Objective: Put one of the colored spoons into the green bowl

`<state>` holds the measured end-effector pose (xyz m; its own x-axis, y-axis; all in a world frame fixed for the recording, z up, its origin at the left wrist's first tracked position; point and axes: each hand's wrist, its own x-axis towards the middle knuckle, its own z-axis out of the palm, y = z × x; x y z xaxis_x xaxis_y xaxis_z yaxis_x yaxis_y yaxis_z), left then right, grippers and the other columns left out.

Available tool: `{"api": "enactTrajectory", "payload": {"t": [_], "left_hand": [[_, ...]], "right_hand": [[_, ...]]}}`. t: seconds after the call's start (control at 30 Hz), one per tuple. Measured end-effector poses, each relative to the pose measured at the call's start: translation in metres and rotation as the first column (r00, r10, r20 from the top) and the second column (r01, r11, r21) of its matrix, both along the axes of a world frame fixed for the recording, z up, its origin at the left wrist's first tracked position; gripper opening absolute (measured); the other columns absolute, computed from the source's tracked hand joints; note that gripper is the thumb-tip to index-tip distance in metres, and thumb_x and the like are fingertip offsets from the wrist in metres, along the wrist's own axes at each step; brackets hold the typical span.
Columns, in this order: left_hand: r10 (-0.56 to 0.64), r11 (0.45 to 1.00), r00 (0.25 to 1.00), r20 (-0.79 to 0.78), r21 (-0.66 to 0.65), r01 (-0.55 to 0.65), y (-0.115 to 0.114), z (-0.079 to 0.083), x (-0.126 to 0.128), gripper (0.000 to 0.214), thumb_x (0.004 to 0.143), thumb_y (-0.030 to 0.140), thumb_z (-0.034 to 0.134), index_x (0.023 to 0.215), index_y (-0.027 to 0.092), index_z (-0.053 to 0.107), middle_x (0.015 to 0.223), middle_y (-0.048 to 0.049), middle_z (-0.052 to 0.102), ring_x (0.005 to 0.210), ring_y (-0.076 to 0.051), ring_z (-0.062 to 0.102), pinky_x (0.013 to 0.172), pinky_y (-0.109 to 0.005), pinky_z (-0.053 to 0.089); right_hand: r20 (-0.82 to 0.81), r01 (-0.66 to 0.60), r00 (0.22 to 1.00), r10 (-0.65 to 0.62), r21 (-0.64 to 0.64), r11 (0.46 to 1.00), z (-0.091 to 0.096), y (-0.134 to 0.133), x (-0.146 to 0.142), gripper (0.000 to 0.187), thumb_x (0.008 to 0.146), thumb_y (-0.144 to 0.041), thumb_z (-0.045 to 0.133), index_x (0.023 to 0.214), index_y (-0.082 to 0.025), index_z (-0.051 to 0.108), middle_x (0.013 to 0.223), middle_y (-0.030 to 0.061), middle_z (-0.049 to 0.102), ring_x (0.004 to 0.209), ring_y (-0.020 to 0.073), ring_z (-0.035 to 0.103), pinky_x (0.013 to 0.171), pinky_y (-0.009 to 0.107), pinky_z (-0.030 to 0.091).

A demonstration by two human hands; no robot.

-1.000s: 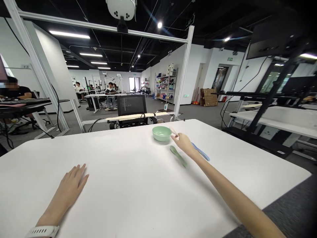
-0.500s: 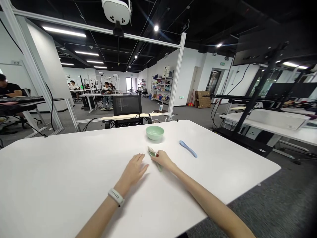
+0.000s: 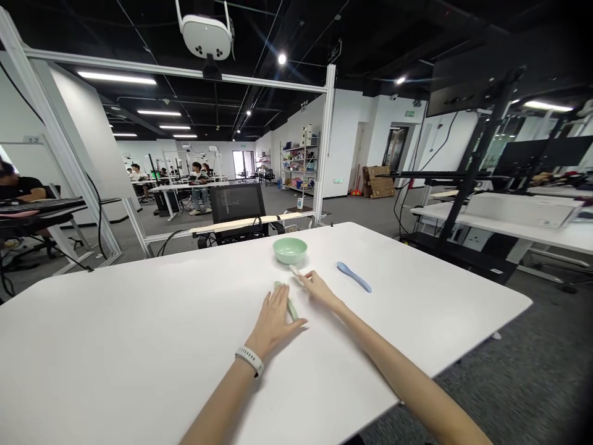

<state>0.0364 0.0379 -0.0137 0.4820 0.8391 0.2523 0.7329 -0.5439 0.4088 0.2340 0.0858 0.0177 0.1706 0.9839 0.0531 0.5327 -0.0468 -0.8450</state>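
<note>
A pale beige spoon (image 3: 294, 271) is pinched in my right hand (image 3: 319, 289), its tip pointing toward the bowl. My left hand (image 3: 273, 320), with a white watch band at the wrist, is over a light green spoon (image 3: 292, 309) on the table. Its fingers are stretched and the thumb is spread; they hide part of the green spoon, and I cannot tell how firmly they touch it. Just beyond both hands stands a light green bowl (image 3: 290, 252). To the right of my right hand lies a blue spoon (image 3: 354, 277), untouched.
The white table (image 3: 139, 346) has its right edge running diagonally past my right forearm. Behind its far edge are a black office chair (image 3: 237, 204) and a metal frame (image 3: 327, 136). A black stand (image 3: 472, 161) rises at the right. Several people sit at distant desks.
My right hand has lifted the beige spoon off the green one and shifted right and slightly away. My left hand has moved right, over the green spoon. The view has shifted slightly.
</note>
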Motion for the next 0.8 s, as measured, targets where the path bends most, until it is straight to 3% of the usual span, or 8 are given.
{"api": "enactTrajectory", "payload": {"t": [0.2, 0.3, 0.43, 0.63, 0.8], "left_hand": [[-0.018, 1.0, 0.997, -0.08, -0.009, 0.017, -0.005, 0.005, -0.004, 0.063, 0.097, 0.053, 0.052, 0.151, 0.021, 0.052, 0.167, -0.0157, 0.05, 0.16, -0.031, 0.041, 0.135, -0.058, 0.026], [0.0, 1.0, 0.997, -0.076, -0.011, -0.001, -0.007, 0.0, -0.019, 0.064, 0.098, 0.05, 0.05, 0.155, 0.021, 0.048, 0.169, -0.0153, 0.048, 0.161, -0.031, 0.039, 0.135, -0.059, 0.027], [-0.017, 1.0, 0.999, -0.032, -0.004, 0.017, -0.008, -0.006, -0.027, 0.072, 0.101, 0.061, 0.043, 0.162, 0.024, 0.04, 0.174, -0.013, 0.04, 0.164, -0.03, 0.033, 0.135, -0.059, 0.026], [-0.014, 0.999, 1.0, -0.021, -0.03, 0.014, -0.006, -0.008, -0.025, 0.077, 0.1, 0.064, 0.042, 0.164, 0.022, 0.035, 0.176, -0.0138, 0.035, 0.166, -0.028, 0.027, 0.136, -0.058, 0.023], [-0.018, 1.0, 1.0, -0.009, 0.02, 0.018, -0.005, -0.009, -0.025, 0.071, 0.1, 0.059, 0.047, 0.161, 0.023, 0.042, 0.173, -0.0138, 0.042, 0.163, -0.029, 0.035, 0.135, -0.057, 0.028]], "right_hand": [[0.193, 0.079, 0.977, -0.089, 0.061, 0.995, -0.012, -0.01, 0.02, 0.015, 0.104, -0.027, 0.054, 0.091, -0.021, 0.055, 0.099, 0.012, 0.075, 0.092, 0.0233, 0.069, 0.076, 0.028, 0.043], [0.28, 0.091, 0.954, -0.107, 0.068, 0.993, -0.018, -0.014, 0.015, 0.017, 0.106, -0.028, 0.053, 0.09, -0.022, 0.054, 0.1, 0.0118, 0.074, 0.09, 0.0238, 0.069, 0.075, 0.028, 0.042], [0.37, 0.095, 0.922, -0.117, 0.077, 0.993, -0.02, -0.014, 0.011, 0.016, 0.103, -0.023, 0.056, 0.087, -0.022, 0.055, 0.101, 0.0134, 0.074, 0.09, 0.0241, 0.068, 0.074, 0.029, 0.041], [0.282, 0.099, 0.952, -0.118, 0.083, 0.992, -0.019, -0.015, 0.016, 0.014, 0.096, -0.022, 0.064, 0.085, -0.022, 0.056, 0.096, 0.0107, 0.074, 0.087, 0.0223, 0.068, 0.072, 0.027, 0.042], [0.223, 0.105, 0.967, -0.12, 0.077, 0.992, -0.023, -0.012, 0.021, 0.02, 0.092, -0.02, 0.066, 0.077, -0.024, 0.052, 0.084, 0.0055, 0.07, 0.078, 0.0197, 0.064, 0.068, 0.027, 0.041]]}}
